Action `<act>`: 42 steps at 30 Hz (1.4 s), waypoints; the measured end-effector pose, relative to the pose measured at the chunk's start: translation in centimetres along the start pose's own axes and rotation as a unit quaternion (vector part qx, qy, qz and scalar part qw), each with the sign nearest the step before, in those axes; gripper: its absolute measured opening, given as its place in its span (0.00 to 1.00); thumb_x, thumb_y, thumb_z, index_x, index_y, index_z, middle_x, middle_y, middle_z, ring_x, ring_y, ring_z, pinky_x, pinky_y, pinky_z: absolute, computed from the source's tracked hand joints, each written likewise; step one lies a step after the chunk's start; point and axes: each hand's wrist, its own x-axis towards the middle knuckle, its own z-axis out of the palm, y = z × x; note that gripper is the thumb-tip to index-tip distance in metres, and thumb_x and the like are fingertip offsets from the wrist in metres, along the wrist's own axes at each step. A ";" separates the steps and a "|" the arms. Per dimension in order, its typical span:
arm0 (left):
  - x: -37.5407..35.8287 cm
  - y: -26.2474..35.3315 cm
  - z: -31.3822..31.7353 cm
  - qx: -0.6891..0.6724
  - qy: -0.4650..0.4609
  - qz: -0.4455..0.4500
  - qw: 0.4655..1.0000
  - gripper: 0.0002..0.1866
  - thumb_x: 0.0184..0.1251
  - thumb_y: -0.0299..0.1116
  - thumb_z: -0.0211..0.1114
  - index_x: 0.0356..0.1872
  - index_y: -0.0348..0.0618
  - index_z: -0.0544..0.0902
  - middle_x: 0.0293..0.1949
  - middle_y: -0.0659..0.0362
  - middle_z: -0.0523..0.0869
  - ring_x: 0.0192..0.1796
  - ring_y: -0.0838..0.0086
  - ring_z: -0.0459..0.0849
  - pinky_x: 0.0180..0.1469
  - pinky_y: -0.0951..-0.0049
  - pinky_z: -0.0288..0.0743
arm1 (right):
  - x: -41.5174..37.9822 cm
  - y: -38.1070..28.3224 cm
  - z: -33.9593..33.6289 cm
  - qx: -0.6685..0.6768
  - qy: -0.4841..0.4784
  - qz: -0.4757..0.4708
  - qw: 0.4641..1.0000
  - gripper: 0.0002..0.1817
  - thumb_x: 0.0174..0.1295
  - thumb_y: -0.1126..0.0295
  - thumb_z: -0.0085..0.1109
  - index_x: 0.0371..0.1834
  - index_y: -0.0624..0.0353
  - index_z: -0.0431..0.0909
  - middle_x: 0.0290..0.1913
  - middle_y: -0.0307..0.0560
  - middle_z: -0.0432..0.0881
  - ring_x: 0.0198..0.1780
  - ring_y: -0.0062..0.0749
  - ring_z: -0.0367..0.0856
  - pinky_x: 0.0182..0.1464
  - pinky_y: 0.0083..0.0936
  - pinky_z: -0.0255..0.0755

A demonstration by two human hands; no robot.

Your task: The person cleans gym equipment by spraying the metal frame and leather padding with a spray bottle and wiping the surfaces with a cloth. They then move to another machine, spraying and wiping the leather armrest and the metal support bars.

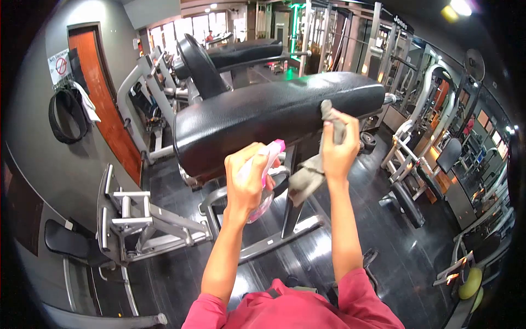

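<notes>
My left hand is wrapped round a clear spray bottle with a pink and white spray head, its nozzle pointing up toward a black padded bench. On the right, my right hand grips a grey-beige cloth between thumb and fingers. The cloth's upper end sticks up in front of the pad's right part, and its lower part hangs down left of my wrist. Whether the cloth touches the pad is hard to tell.
A metal frame stands at the lower left, near an orange door. Weight machines line the right side. Behind the pad is another black padded bench. Green-yellow balls lie at the lower right.
</notes>
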 end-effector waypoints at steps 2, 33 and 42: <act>-0.1 0.0 0.2 -0.002 0.002 -0.001 1.000 0.26 0.75 0.48 0.51 0.30 0.32 0.82 0.25 0.54 0.84 0.15 0.76 0.79 0.20 0.76 0.74 | 0.1 -0.5 0.0 0.001 -0.003 0.007 1.000 0.11 0.58 0.80 0.64 0.45 0.62 0.81 0.43 0.52 0.82 0.47 0.46 0.82 0.52 0.36 0.75; 3.0 0.0 5.6 0.033 0.050 0.022 0.998 0.28 0.75 0.48 0.52 0.29 0.29 0.82 0.23 0.54 0.83 0.16 0.75 0.79 0.20 0.76 0.74 | 1.5 0.6 -0.6 0.082 -0.048 -0.016 0.995 0.14 0.56 0.77 0.68 0.47 0.57 0.84 0.42 0.48 0.82 0.45 0.43 0.83 0.50 0.35 0.75; 2.7 -0.4 4.7 -0.023 0.016 0.020 0.999 0.25 0.75 0.45 0.55 0.29 0.28 0.83 0.24 0.55 0.83 0.16 0.76 0.80 0.20 0.77 0.72 | 2.3 3.7 -0.6 0.037 0.009 -0.050 0.998 0.13 0.56 0.79 0.66 0.46 0.59 0.85 0.42 0.49 0.83 0.45 0.43 0.82 0.50 0.35 0.76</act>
